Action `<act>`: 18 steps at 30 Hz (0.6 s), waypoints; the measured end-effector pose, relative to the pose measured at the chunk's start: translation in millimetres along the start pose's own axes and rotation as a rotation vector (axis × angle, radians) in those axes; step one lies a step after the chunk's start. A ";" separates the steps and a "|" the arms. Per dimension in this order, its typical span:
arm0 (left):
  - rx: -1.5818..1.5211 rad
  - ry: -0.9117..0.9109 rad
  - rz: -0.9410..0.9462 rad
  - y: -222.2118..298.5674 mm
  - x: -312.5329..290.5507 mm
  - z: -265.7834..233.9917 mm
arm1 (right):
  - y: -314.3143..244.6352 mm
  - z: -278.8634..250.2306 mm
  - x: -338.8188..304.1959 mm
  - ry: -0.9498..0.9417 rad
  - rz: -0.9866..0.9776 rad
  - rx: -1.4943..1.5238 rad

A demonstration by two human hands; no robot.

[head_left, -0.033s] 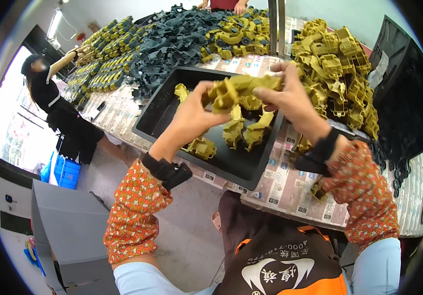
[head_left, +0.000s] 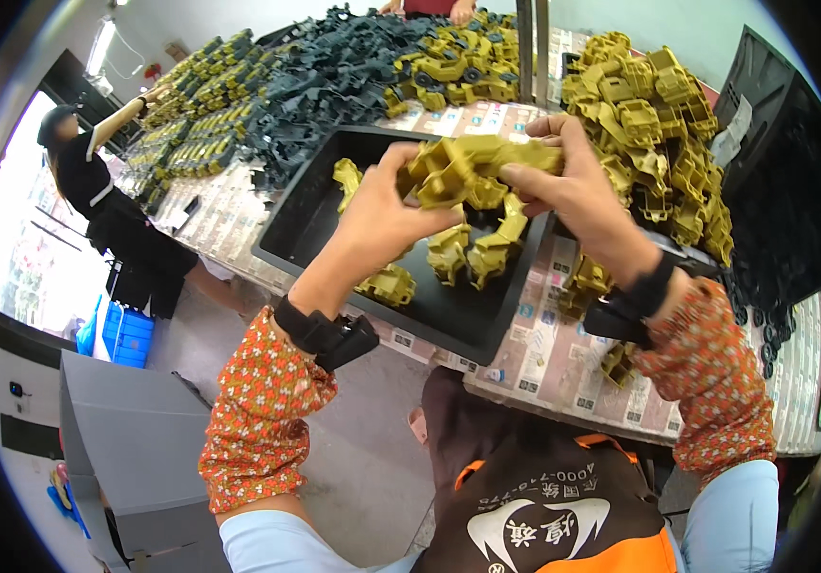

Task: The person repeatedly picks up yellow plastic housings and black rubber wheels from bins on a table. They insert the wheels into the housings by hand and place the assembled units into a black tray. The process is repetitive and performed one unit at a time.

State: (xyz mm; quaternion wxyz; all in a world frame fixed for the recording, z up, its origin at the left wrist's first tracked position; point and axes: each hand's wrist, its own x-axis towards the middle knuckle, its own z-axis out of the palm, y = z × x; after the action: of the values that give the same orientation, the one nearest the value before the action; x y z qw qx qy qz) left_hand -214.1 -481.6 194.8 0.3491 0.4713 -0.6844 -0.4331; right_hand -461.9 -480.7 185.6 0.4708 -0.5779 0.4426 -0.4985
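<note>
Over a black tray (head_left: 286, 250), both hands hold an olive-yellow plastic toy car body (head_left: 458, 164), its open underside with ribs partly showing. My left hand (head_left: 379, 208) is closed round its left end, thumb below. At the other end, my right hand (head_left: 584, 196) grips it between thumb and fingers. My fingers hide parts of it, so I cannot tell whether it is one piece or two. Several similar car bodies lie in the tray beneath, among them one toy car body (head_left: 389, 286) near the tray's front edge.
To the right rises a heap of yellow car bodies (head_left: 654, 124). Behind the tray are piled dark grey plastic parts (head_left: 334, 72) and yellow bodies with wheels (head_left: 444, 69). A metal post (head_left: 533, 57) stands at the back. A person in black (head_left: 95, 181) reaches over the table's left side.
The car body has tilted slightly between my hands, which stay over the tray. My right hand has shifted slightly along with it. The whole view has moved a little.
</note>
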 end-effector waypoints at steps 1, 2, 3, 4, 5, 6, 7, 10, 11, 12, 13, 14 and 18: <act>0.187 0.038 0.036 13.4 -3.3 14.8 | -16.4 -13.3 -18.4 -0.059 0.010 -0.039; 0.383 0.081 0.086 33.3 -7.7 28.9 | -25.4 -35.3 -36.7 -0.072 -0.059 -0.171; 0.390 0.053 0.115 49.1 -11.7 50.7 | -31.5 -55.7 -55.1 -0.056 -0.085 -0.251; 0.397 0.027 0.147 64.3 -17.7 74.0 | -39.4 -79.5 -73.6 -0.082 0.053 -0.205; 0.441 -0.037 0.112 73.2 -21.2 92.7 | -45.0 -100.2 -90.7 -0.111 0.192 -0.157; 0.390 -0.097 0.083 75.4 -24.0 110.4 | -30.9 -120.0 -102.9 -0.127 0.077 -0.147; 0.369 -0.162 0.039 75.8 -25.7 127.2 | -26.1 -138.5 -115.4 -0.140 0.113 -0.221; 0.340 -0.251 0.053 71.8 -26.5 181.8 | -3.1 -183.6 -150.4 -0.113 0.214 -0.255; 0.354 -0.211 0.108 65.6 -24.6 202.9 | 2.8 -191.5 -158.4 -0.075 0.253 -0.215; 0.328 -0.184 0.175 64.4 -24.2 217.3 | 8.3 -198.0 -164.6 -0.038 0.289 -0.171; 0.331 -0.137 0.270 62.0 -25.1 228.0 | 15.2 -201.8 -166.2 -0.018 0.316 -0.118; 0.334 -0.090 0.365 56.3 -25.5 234.4 | 23.2 -208.0 -167.5 -0.041 0.323 -0.148; 0.224 -0.297 0.561 49.6 -24.9 216.4 | 50.0 -217.7 -174.1 -0.005 0.107 -0.831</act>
State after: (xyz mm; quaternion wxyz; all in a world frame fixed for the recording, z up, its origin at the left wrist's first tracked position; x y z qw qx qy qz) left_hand -415.1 -392.0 156.2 0.2973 0.2319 -0.8742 -0.3061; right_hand -699.5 -340.6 121.5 0.2239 -0.6961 0.6343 -0.2512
